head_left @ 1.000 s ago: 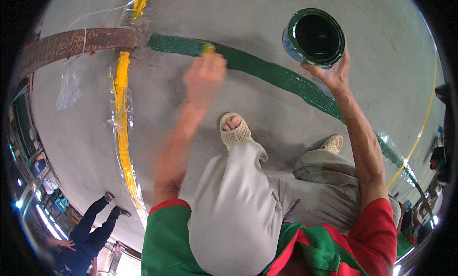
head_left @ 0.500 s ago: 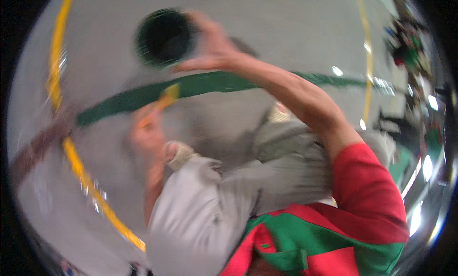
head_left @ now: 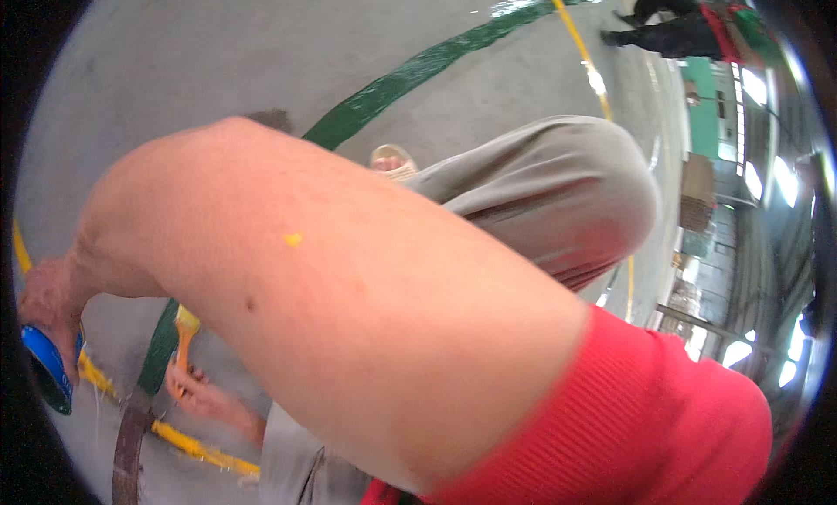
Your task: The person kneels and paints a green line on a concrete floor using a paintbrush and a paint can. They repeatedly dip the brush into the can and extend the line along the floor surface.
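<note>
Across the view my right arm reaches from the lower right to the far left, with a small yellow spot on its skin. Its hand (head_left: 51,300) grips a blue can (head_left: 45,350) by the side, at the left rim of the picture. The can is tilted and its inside looks dark. In my left hand (head_left: 209,398) is a paintbrush (head_left: 185,330) with an orange handle and pale yellow bristles, fingers closed round the handle. The bristles point up, close to a green painted stripe (head_left: 162,352) on the floor. My right arm hides the middle of this stripe.
The grey concrete floor (head_left: 261,51) carries yellow lines (head_left: 196,446) and a brown stripe (head_left: 129,453). My sandalled foot (head_left: 392,160) and bent knee (head_left: 602,174) lie beyond my arm. A person in dark trousers (head_left: 667,38) is at the far upper right, near stacked brown boxes (head_left: 696,191).
My right hand has carried the can from ahead of me to the far left. The view has turned, and my right arm now covers its middle. The brush is still in my left hand.
</note>
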The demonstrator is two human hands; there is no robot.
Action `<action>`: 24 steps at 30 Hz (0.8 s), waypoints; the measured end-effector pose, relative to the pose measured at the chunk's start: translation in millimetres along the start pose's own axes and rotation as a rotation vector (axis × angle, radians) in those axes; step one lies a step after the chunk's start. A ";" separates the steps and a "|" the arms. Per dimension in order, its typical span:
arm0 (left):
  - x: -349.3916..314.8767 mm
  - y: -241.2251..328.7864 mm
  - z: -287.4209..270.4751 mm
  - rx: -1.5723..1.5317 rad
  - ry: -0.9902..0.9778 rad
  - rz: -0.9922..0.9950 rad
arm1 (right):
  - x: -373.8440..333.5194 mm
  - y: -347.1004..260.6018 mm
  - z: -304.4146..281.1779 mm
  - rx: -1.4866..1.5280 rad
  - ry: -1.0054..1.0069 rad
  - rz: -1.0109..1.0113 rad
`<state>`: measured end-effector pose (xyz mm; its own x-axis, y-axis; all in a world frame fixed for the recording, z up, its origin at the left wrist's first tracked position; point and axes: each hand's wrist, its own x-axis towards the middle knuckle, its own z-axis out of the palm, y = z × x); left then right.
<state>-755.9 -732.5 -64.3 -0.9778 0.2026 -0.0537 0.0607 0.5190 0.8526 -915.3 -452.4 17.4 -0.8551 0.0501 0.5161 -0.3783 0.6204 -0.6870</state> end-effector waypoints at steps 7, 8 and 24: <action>-13.9 17.6 8.8 -0.172 0.012 0.066 | 33.3 -50.8 -2.3 -0.053 -0.075 0.021; -15.2 17.3 7.9 -0.192 0.019 0.075 | 32.2 -53.6 -3.9 -0.048 -0.076 0.017; 30.1 53.4 -105.7 -0.319 0.504 0.109 | -92.0 -25.8 -20.7 -0.086 -0.054 0.093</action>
<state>-803.2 -786.5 34.6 -0.9485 -0.2184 0.2295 0.1793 0.2272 0.9572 -819.5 -456.9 -1.8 -0.9038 0.0699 0.4222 -0.2666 0.6799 -0.6831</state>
